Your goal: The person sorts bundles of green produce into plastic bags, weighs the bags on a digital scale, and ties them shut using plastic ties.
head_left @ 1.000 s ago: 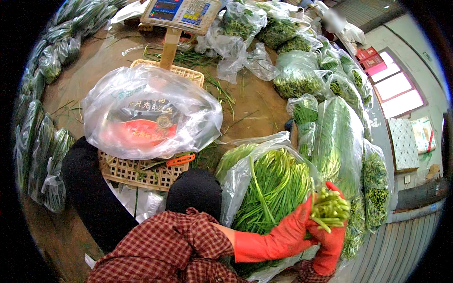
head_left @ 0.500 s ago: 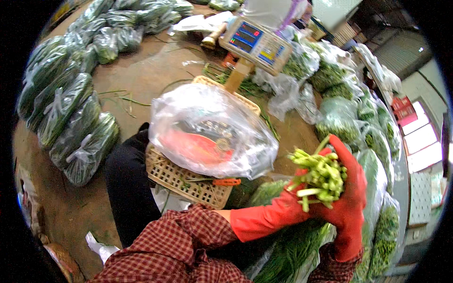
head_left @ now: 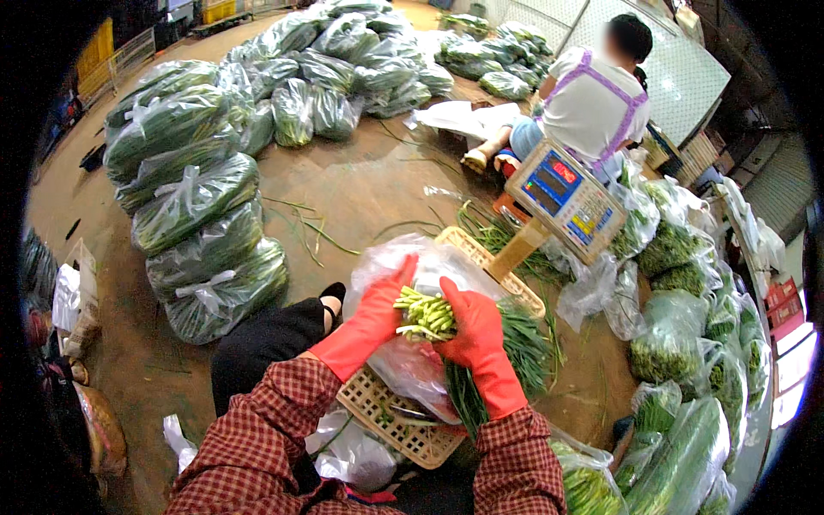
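My right hand (head_left: 474, 333), in a red rubber glove, is closed round a bunch of long-leaved greens (head_left: 436, 316). The pale cut stalk ends point left, and the dark narrow leaves hang down to the right. Against those stalk ends rests my left hand (head_left: 373, 311), also gloved in red, its fingers stretched upward. Below both hands a clear plastic bag (head_left: 402, 365) is spread over a scale with a tan perforated basket (head_left: 403, 433). The scale's display (head_left: 566, 199) rises on a post behind, its digits lit. My hands and the greens hide much of the bag.
Bagged greens (head_left: 206, 202) are stacked along the left and across the back. More filled bags (head_left: 678, 330) line the right side. A person (head_left: 592, 103) in a white top with purple straps sits beyond the scale. Loose leaves (head_left: 313, 227) litter the brown floor.
The greens and both hands have moved left, from beside the scale to above the bag on it. My left hand now lies flat at the stalk ends. The view has shifted.
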Tool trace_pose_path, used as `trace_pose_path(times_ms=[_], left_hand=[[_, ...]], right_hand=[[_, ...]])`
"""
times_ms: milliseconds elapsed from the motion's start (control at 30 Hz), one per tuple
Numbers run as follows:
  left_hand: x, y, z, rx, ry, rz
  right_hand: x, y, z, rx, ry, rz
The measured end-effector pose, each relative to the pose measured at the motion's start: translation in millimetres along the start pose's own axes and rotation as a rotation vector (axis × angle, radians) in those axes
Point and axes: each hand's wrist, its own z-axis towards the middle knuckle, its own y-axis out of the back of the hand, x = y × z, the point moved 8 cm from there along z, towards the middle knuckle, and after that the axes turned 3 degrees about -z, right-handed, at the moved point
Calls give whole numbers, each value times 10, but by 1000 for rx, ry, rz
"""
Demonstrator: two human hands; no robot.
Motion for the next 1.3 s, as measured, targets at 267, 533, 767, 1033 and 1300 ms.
trace_pose_path(times_ms=[267,533,767,1033,1300], left_hand=[[-643,1065,-316,-474,-342,75],[-917,724,-1773,-540,-797,309],[-1432,415,-2253,-512,-1464,809],[-1334,1073,-1918,-470,-980,66],[-1217,648,-1891,-40,-1090,-99]], right_hand=[[-71,-509,194,218,25,140],[-525,-726,346,319,-277,-64],[261,-619,506,272,26,97],[491,-618,711,29,122,355],[-853,-928,839,128,-260,292]])
